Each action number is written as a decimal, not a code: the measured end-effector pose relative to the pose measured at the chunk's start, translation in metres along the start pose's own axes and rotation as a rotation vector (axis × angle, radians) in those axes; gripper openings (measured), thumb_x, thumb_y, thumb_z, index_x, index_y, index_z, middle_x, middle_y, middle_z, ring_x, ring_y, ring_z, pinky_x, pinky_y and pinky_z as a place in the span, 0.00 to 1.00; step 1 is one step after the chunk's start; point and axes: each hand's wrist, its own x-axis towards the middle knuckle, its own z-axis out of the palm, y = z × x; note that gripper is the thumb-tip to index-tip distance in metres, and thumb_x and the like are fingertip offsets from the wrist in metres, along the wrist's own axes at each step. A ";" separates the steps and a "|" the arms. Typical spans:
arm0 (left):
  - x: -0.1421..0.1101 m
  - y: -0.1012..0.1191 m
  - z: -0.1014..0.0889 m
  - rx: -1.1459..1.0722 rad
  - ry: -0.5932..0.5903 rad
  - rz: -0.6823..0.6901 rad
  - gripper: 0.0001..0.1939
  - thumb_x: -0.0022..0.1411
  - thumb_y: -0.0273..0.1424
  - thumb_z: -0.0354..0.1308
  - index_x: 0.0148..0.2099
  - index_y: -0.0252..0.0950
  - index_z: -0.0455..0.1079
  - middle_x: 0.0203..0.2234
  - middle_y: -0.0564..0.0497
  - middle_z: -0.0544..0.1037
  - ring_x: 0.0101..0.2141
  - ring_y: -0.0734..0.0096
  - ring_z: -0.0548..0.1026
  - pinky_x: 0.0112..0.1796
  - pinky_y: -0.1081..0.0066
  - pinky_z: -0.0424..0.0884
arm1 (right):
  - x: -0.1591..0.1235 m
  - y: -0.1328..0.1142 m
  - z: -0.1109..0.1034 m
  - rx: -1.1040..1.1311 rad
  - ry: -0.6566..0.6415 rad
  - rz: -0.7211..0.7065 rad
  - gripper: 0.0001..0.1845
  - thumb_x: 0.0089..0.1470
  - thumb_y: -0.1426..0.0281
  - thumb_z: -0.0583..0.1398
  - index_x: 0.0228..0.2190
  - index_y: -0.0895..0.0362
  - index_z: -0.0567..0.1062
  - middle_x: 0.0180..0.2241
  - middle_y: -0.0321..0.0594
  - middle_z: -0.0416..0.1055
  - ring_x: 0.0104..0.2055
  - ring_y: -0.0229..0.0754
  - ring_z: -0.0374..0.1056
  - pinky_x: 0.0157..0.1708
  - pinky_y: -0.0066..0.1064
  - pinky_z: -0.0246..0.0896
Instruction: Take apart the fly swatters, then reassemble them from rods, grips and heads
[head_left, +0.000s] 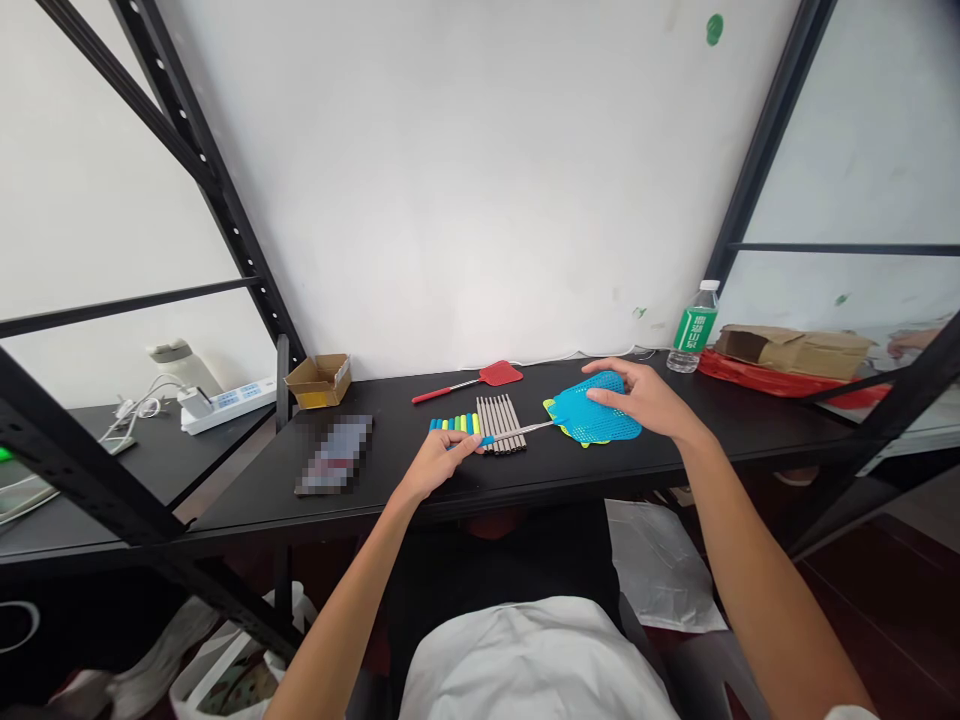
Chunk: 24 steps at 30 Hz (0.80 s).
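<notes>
So the blue swatter [611, 425] is up over the right-hand part of the black desk [262, 490], held in both hands; its head is a rounded, flat paddle full of little holes, bright blue, with a thin silvery shaft [534, 430] running left into a blue handle [487, 440]; it lies pretty much sideways, head right, handle left. Left hand [435, 465] has its fingers curled closed around the handle, thumb on top; right hand [643, 400] pinches the far right part of the head, thumb on the upper face, other fingers along the back edge, gap just wide enough for the plastic.

Yellow-green pieces [586, 444] peek out from under the blue head; can't tell how many, since it covers them. The shaft crosses over a row of metal rods [499, 412]; left of those sits a row of blue, green and yellow grips [455, 421], partly hidden by the left hand. A red swatter [500, 373] lies behind all that, near the wall; further left there's a small open box [319, 382] and a pixelated slab [337, 455]; a green-labelled bottle [694, 330] stands at the back right.
</notes>
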 end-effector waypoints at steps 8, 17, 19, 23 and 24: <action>0.001 -0.001 -0.001 -0.016 -0.006 0.004 0.30 0.59 0.56 0.59 0.37 0.30 0.78 0.16 0.60 0.48 0.18 0.81 0.46 0.20 0.74 0.43 | 0.002 0.009 0.003 0.036 -0.055 -0.014 0.23 0.54 0.53 0.62 0.46 0.55 0.77 0.25 0.35 0.64 0.24 0.39 0.56 0.23 0.29 0.50; 0.000 -0.001 0.000 -0.037 -0.006 0.010 0.28 0.59 0.54 0.59 0.36 0.30 0.78 0.16 0.60 0.48 0.18 0.81 0.46 0.19 0.75 0.44 | 0.003 0.009 0.003 -0.015 -0.017 0.015 0.21 0.55 0.55 0.62 0.45 0.54 0.77 0.23 0.34 0.60 0.24 0.38 0.53 0.23 0.29 0.48; 0.000 -0.001 0.000 -0.036 -0.007 0.009 0.28 0.59 0.54 0.59 0.36 0.30 0.78 0.16 0.60 0.48 0.18 0.81 0.46 0.19 0.75 0.43 | 0.002 0.008 0.002 -0.018 -0.001 0.019 0.21 0.55 0.55 0.62 0.45 0.54 0.77 0.24 0.34 0.61 0.24 0.38 0.54 0.23 0.29 0.49; 0.000 0.001 0.000 -0.021 -0.003 0.002 0.29 0.59 0.55 0.59 0.37 0.30 0.78 0.16 0.60 0.48 0.18 0.81 0.46 0.19 0.74 0.43 | 0.003 0.008 0.003 -0.029 -0.005 0.017 0.21 0.55 0.55 0.62 0.45 0.53 0.77 0.26 0.35 0.65 0.25 0.39 0.56 0.25 0.30 0.50; 0.000 0.001 0.000 -0.017 -0.002 0.002 0.29 0.59 0.55 0.59 0.37 0.30 0.78 0.16 0.60 0.48 0.18 0.81 0.46 0.19 0.75 0.43 | 0.003 0.007 0.004 -0.032 -0.008 0.014 0.20 0.55 0.55 0.62 0.45 0.53 0.77 0.27 0.36 0.66 0.25 0.39 0.56 0.25 0.30 0.51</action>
